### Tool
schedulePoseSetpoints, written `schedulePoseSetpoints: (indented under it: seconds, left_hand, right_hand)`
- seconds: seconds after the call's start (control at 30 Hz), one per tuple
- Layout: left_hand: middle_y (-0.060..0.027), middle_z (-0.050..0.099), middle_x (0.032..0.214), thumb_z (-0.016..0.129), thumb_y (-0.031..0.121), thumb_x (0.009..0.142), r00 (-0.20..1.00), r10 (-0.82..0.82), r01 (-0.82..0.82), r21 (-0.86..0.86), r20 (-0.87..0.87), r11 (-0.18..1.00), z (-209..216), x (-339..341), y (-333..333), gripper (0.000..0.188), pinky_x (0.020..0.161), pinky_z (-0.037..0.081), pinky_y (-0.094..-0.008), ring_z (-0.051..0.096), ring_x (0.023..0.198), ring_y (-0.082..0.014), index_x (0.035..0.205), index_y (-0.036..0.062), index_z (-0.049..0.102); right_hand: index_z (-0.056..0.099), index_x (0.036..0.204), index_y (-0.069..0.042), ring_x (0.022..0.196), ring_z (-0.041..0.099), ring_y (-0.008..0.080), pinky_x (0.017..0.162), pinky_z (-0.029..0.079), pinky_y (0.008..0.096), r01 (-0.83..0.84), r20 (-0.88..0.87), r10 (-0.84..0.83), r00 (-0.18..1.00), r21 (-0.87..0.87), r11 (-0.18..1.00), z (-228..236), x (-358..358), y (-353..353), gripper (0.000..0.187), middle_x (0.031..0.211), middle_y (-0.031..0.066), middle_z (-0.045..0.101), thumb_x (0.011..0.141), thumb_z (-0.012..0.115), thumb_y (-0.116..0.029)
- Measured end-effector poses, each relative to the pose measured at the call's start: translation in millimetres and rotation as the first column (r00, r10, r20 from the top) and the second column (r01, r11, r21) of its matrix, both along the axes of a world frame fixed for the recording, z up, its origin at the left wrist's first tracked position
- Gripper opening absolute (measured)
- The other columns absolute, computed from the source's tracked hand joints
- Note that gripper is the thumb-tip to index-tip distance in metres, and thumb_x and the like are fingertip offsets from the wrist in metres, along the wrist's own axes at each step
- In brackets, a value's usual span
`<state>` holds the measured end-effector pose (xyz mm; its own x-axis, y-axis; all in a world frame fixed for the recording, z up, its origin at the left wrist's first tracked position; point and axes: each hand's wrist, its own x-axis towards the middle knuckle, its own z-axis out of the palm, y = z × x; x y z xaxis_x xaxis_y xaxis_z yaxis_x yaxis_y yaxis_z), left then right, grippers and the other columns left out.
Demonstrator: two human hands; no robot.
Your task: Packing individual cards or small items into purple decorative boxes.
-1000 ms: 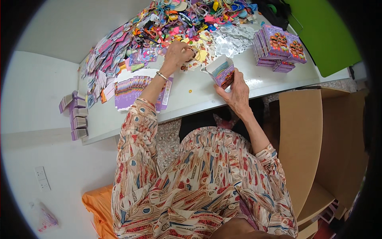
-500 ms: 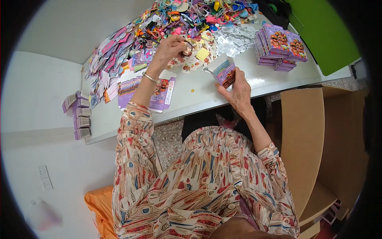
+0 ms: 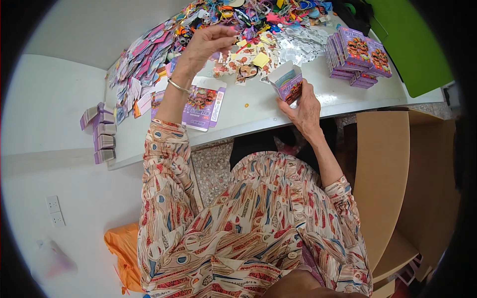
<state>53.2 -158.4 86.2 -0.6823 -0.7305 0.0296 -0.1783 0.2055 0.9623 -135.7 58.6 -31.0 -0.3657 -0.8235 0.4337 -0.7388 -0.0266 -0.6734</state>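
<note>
In my right hand (image 3: 305,110) is a small purple box (image 3: 289,92), upright above the table's front edge with its white top flap raised. My left hand (image 3: 211,45) hovers over the near side of a heap of small colourful trinkets (image 3: 248,20). Its fingers are drawn together, and whatever is between them is too small to make out. Just right of and below that hand, a dark ring-shaped band (image 3: 247,72) lies on scattered printed paper pieces (image 3: 231,64). A yellow square (image 3: 261,60) lies beside the band.
Stacked purple boxes (image 3: 355,54) stand at the right by a green panel (image 3: 412,44). Flat purple cartons (image 3: 201,107) lie below my left wrist, near piled paper packets (image 3: 136,64). Small clear packets (image 3: 303,44) lie farther back. A large cardboard box (image 3: 382,174) stands right of me.
My left hand has let go of the dark band, which now lies on the paper pieces, and has moved up toward the trinkets. My right hand still holds the box. The view has shifted slightly.
</note>
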Motion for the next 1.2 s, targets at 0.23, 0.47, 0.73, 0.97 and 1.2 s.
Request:
schedulePoseSetpoints:
  seconds: [0.23,0.47,0.73,0.97,1.2]
  left_hand:
    - [-0.0071,0.067,0.076,0.068,0.017,0.081,0.788,0.272,0.143,-0.593,0.552,0.792,-77,58,-34,0.020,0.063,0.049,-0.0296,0.060,0.064,-0.0153,0.095,0.0036,0.069]
    - [-0.0097,0.067,0.073,0.069,0.018,0.079,0.831,0.351,0.068,-0.706,0.431,0.705,-110,57,-21,0.015,0.063,0.050,-0.0314,0.064,0.066,-0.0184,0.084,0.0030,0.066]
    - [-0.0054,0.066,0.078,0.070,0.017,0.082,0.834,0.329,-0.131,-0.421,0.442,0.898,-82,66,-26,0.016,0.065,0.050,-0.0281,0.063,0.068,-0.0158,0.084,0.0020,0.065]
    - [-0.0070,0.063,0.090,0.069,0.013,0.084,0.841,0.409,-0.148,0.576,-0.354,0.804,-52,89,-13,0.029,0.078,0.054,-0.0280,0.063,0.087,-0.0173,0.106,-0.0033,0.061]
    - [-0.0020,0.063,0.066,0.066,0.019,0.083,0.818,0.133,-0.021,-0.202,0.560,0.979,-69,86,-21,0.016,0.056,0.045,-0.0284,0.060,0.064,-0.0129,0.092,0.0062,0.066]
  right_hand:
    - [0.045,0.122,0.002,0.064,0.053,0.0215,0.060,0.046,0.0350,-0.001,0.001,0.001,1.000,-0.033,0.999,-2,0,-2,0.071,0.087,0.0114,0.052,0.069,0.078,-0.030]
    - [0.046,0.122,0.002,0.064,0.054,0.0212,0.059,0.047,0.0350,0.015,-0.008,-0.015,1.000,-0.029,0.999,-3,2,-2,0.071,0.087,0.0114,0.053,0.068,0.079,-0.030]
    - [0.046,0.122,0.003,0.064,0.053,0.0208,0.059,0.047,0.0348,0.006,-0.003,-0.006,1.000,0.005,1.000,-1,3,0,0.071,0.088,0.0116,0.053,0.068,0.079,-0.031]
    - [0.045,0.122,0.004,0.063,0.053,0.0196,0.059,0.047,0.0334,0.003,-0.007,-0.003,1.000,0.002,1.000,-3,1,-1,0.072,0.087,0.0111,0.054,0.069,0.079,-0.031]
    - [0.044,0.124,0.003,0.064,0.053,0.0196,0.060,0.048,0.0328,0.000,-0.021,0.000,1.000,-0.002,1.000,-3,2,-2,0.074,0.088,0.0111,0.054,0.069,0.080,-0.031]
